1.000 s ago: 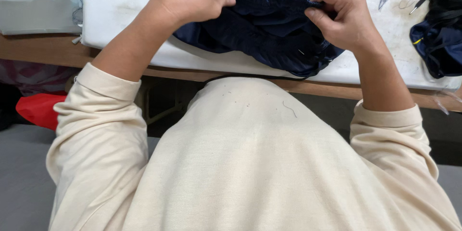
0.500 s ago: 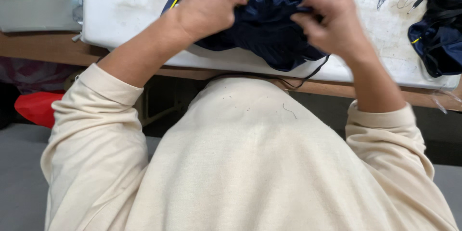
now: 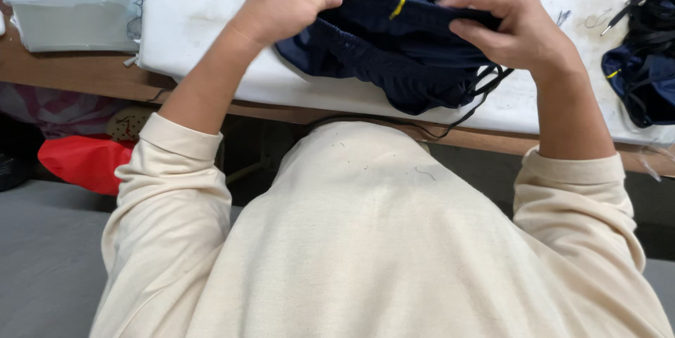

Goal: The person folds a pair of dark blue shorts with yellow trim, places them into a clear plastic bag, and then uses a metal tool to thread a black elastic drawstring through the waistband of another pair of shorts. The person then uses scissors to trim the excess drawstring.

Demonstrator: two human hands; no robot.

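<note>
Both gripping: left hand (image 3: 285, 0), right hand (image 3: 510, 25) pinch navy garment (image 3: 394, 56) (yellow mark).

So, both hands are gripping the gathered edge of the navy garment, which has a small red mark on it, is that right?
Not quite: the head view shows the small mark is yellow, not red. The rest holds: the left hand and right hand both grip the gathered edge of the navy garment.
</note>
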